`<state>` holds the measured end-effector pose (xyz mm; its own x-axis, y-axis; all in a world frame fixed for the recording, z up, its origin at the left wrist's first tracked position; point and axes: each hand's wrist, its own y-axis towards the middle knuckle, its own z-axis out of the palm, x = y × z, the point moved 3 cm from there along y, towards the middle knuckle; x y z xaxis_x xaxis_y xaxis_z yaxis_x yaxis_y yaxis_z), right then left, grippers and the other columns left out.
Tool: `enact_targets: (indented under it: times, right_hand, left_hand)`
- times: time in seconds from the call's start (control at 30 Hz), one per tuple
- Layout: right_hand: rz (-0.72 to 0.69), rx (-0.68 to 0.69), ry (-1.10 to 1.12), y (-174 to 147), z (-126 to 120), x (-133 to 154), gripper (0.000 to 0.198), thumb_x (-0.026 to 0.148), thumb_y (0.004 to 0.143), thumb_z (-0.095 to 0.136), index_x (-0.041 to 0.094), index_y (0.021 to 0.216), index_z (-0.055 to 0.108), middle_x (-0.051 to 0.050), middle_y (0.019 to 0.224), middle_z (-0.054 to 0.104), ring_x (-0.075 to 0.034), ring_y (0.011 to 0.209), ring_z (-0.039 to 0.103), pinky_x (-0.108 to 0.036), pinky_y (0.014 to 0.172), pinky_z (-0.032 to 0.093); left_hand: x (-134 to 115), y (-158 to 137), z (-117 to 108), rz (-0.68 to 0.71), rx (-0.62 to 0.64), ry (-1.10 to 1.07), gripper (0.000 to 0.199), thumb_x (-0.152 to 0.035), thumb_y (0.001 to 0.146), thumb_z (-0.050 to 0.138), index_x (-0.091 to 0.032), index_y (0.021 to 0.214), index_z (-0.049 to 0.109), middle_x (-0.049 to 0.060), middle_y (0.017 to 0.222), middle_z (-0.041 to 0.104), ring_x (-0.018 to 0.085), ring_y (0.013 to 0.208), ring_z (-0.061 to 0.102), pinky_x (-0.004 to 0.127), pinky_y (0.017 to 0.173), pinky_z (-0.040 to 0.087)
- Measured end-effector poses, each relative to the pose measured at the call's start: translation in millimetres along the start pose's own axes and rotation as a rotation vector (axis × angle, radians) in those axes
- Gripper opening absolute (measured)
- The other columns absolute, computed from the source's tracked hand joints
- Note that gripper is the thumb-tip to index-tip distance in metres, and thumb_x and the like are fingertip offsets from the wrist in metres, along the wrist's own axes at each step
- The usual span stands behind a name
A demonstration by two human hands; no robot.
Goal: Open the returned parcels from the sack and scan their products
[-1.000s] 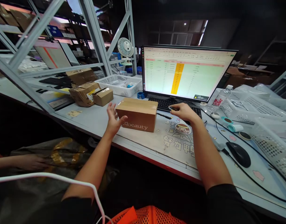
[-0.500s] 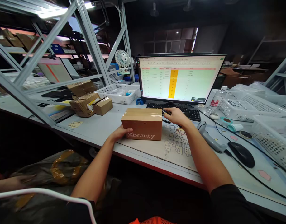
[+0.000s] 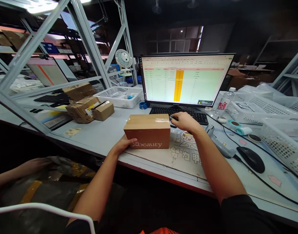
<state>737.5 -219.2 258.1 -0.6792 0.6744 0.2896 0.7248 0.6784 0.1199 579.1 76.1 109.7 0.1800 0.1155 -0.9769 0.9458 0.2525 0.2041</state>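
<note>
A closed brown cardboard box (image 3: 149, 136) with "beauty" in white lettering stands on the desk, clear tape along its top. My left hand (image 3: 124, 143) grips its left side, thumb on the front face and fingers mostly hidden behind. Beside the box's upper right edge, my right hand (image 3: 184, 120) is closed around a slim dark tool (image 3: 172, 117); its exact kind is hard to make out. A black pen-like item (image 3: 173, 126) lies just below that hand. Behind it sits a black keyboard (image 3: 197, 117).
A monitor (image 3: 161, 87) stands behind the box. Right are a barcode scanner (image 3: 219, 144), a mouse (image 3: 250, 159) and white baskets (image 3: 280, 135). Left are opened cartons (image 3: 81, 109) and a metal frame (image 3: 89, 42). Another person's hand (image 3: 34, 165) touches a grey sack (image 3: 49, 195).
The view has shifted slightly. Both my hands keep nearly the same places at the box. The other person's hand has moved up along the sack at the left.
</note>
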Motion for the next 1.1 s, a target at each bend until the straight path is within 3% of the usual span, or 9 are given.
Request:
enact_targets:
  times: [0.2,0.43,0.57,0.7,0.77,0.83,0.93,1.0,1.1]
  right_hand:
    - [-0.052,-0.024,0.042,-1.1,-0.3,-0.6,0.026,0.034,0.095,0.06,0.02,0.105,0.079,-0.01,0.105,0.079,-0.023,0.086,0.066,-0.029,0.068,0.041]
    - [-0.137,0.041,0.063,-9.5,-10.7,5.2,0.02,0.03,0.09,0.06,0.018,0.078,0.071,-0.003,0.073,0.066,-0.016,0.065,0.048,-0.031,0.059,0.03]
    - [-0.165,0.108,0.196,-22.0,-13.8,7.1,0.019,0.031,0.086,0.064,0.018,0.089,0.078,-0.001,0.073,0.066,-0.015,0.066,0.048,-0.03,0.061,0.033]
    - [-0.12,0.171,0.288,-47.0,-13.6,-2.4,0.033,0.04,0.085,0.069,0.019,0.108,0.082,-0.001,0.082,0.072,-0.018,0.07,0.056,-0.03,0.064,0.041]
    - [-0.079,0.11,0.237,-55.7,-21.3,-8.2,0.039,0.04,0.087,0.069,0.021,0.119,0.081,-0.004,0.094,0.077,-0.02,0.077,0.064,-0.031,0.07,0.047]
    - [-0.056,-0.039,0.094,-55.8,-36.5,-4.7,0.042,0.037,0.091,0.066,0.024,0.128,0.079,-0.007,0.11,0.079,-0.023,0.089,0.069,-0.034,0.08,0.051]
    - [-0.11,-0.182,-0.203,-38.0,-53.7,34.8,0.042,0.034,0.098,0.061,0.029,0.138,0.074,-0.01,0.125,0.077,-0.029,0.105,0.07,-0.038,0.085,0.05]
    - [-0.219,-0.124,-0.379,-18.7,-48.4,80.4,0.04,0.03,0.103,0.055,0.03,0.14,0.072,-0.011,0.122,0.077,-0.029,0.103,0.07,-0.038,0.08,0.047]
    - [-0.433,-0.016,-0.561,7.8,-21.4,149.4,0.04,0.018,0.105,0.048,0.026,0.136,0.072,-0.011,0.112,0.077,-0.026,0.094,0.071,-0.036,0.075,0.042]
  left_hand:
    - [-6.8,-2.4,4.0,-0.026,0.0,0.018,0.111,-0.068,0.056,0.096,-0.015,0.148,0.062,0.019,0.142,0.069,0.048,0.145,0.051,0.058,0.127,0.039]
    - [-6.3,-3.5,5.9,-0.01,-0.017,0.031,0.108,-0.068,0.058,0.095,-0.016,0.146,0.062,0.019,0.139,0.07,0.047,0.146,0.051,0.056,0.126,0.04]
    - [-6.5,-3.7,8.5,-0.012,-0.018,0.049,0.112,-0.072,0.057,0.094,-0.016,0.148,0.06,0.019,0.141,0.068,0.048,0.143,0.053,0.059,0.125,0.041]
    - [-6.9,-2.3,7.8,0.013,-0.016,0.067,0.114,-0.075,0.058,0.092,-0.017,0.149,0.056,0.019,0.14,0.068,0.048,0.145,0.05,0.062,0.125,0.038]
    - [-6.1,-1.1,6.1,0.038,-0.007,0.059,0.112,-0.072,0.06,0.092,-0.017,0.15,0.055,0.019,0.139,0.068,0.047,0.147,0.049,0.061,0.126,0.037]
    - [-4.9,-0.2,4.9,0.055,0.02,0.019,0.111,-0.069,0.059,0.094,-0.017,0.149,0.055,0.018,0.138,0.069,0.046,0.147,0.049,0.06,0.126,0.038]
    - [-4.4,0.2,4.7,0.069,0.079,-0.058,0.108,-0.063,0.058,0.096,-0.017,0.147,0.056,0.018,0.137,0.069,0.045,0.147,0.049,0.06,0.125,0.037]
    - [-4.8,0.0,5.3,0.076,0.12,-0.089,0.105,-0.061,0.059,0.097,-0.017,0.146,0.057,0.018,0.139,0.068,0.045,0.148,0.048,0.06,0.126,0.036]
    - [-4.8,0.1,5.3,0.081,0.165,-0.106,0.104,-0.06,0.058,0.097,-0.017,0.145,0.058,0.017,0.141,0.067,0.045,0.145,0.05,0.059,0.124,0.038]
